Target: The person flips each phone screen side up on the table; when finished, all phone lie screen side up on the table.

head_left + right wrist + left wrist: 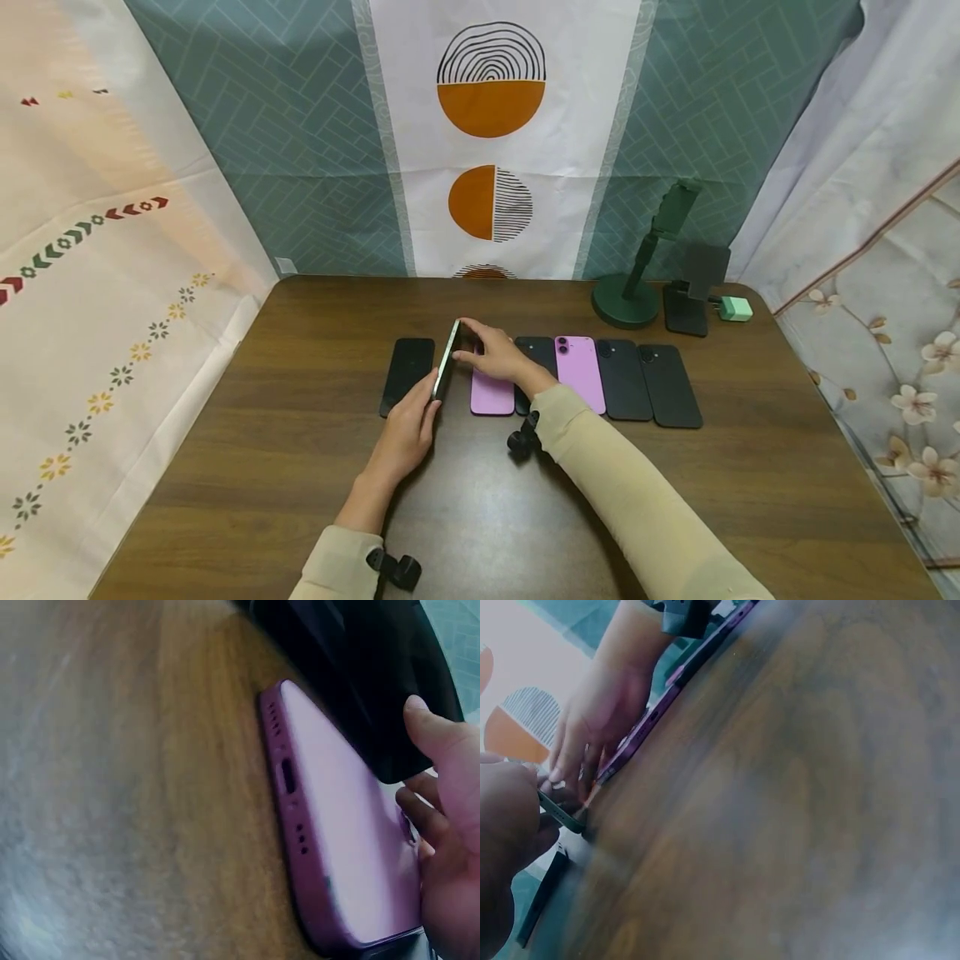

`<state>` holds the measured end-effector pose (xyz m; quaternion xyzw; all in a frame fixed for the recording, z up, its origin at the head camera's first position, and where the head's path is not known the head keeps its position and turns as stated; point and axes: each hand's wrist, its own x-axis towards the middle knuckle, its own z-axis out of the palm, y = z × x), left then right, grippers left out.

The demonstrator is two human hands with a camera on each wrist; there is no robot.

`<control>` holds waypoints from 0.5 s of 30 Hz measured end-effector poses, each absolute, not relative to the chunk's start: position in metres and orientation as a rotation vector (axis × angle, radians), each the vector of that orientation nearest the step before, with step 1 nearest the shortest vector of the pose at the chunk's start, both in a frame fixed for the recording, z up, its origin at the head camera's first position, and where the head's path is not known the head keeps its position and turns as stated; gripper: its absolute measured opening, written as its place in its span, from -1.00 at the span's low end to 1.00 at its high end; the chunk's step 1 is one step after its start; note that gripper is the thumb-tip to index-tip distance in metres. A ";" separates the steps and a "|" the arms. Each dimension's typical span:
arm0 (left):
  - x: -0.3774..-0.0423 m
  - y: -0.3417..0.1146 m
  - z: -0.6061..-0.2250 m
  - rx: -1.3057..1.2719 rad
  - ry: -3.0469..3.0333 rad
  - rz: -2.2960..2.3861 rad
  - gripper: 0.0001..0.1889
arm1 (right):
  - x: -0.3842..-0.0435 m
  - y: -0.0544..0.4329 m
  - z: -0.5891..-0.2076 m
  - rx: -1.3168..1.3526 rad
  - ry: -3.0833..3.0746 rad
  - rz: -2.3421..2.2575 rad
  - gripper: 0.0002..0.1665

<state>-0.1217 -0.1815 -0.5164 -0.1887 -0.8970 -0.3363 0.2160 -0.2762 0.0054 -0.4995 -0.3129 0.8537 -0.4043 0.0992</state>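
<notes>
A smartphone (447,358) stands tilted on edge above the table, its pale-green side facing up. My left hand (405,429) grips its near end. At its far end my right hand (495,354) holds it, with the thumb (427,720) on the dark glossy face and the other fingers around the corner. Beneath the right hand lies a pink smartphone (345,817), back up, partly covered by that hand in the head view. Left of the held phone, a black smartphone (407,375) lies flat. In the left wrist view the held smartphone (561,813) shows only as a thin edge.
Right of the hands, a row continues with a dark phone (537,354), another pink phone (580,375) and two dark phones (624,379), nearly side by side. Behind them stand a green desk lamp (626,300), a black stand (686,308) and a mint-green cube (736,309).
</notes>
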 end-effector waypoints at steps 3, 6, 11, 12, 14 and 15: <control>-0.123 -0.183 -0.517 -0.528 -2.455 -0.950 -0.45 | -0.277 0.004 -0.501 -0.898 2.576 -1.092 -0.13; -0.123 -0.184 -0.517 -0.512 -2.441 -1.006 -0.44 | -0.277 0.003 -0.501 -0.908 2.578 -1.084 -0.14; -0.125 -0.187 -0.515 -0.481 -2.428 -1.102 -0.43 | -0.281 0.004 -0.498 -0.939 2.581 -1.098 -0.19; -0.125 -0.187 -0.514 -0.483 -2.419 -1.106 -0.43 | -0.281 0.004 -0.498 -0.942 2.585 -1.095 -0.20; -0.126 -0.188 -0.514 -0.489 -2.402 -1.115 -0.44 | -0.283 0.005 -0.498 -0.945 2.587 -1.089 -0.21; -0.126 -0.188 -0.514 -0.491 -2.396 -1.113 -0.44 | -0.284 0.004 -0.498 -0.945 2.585 -1.089 -0.21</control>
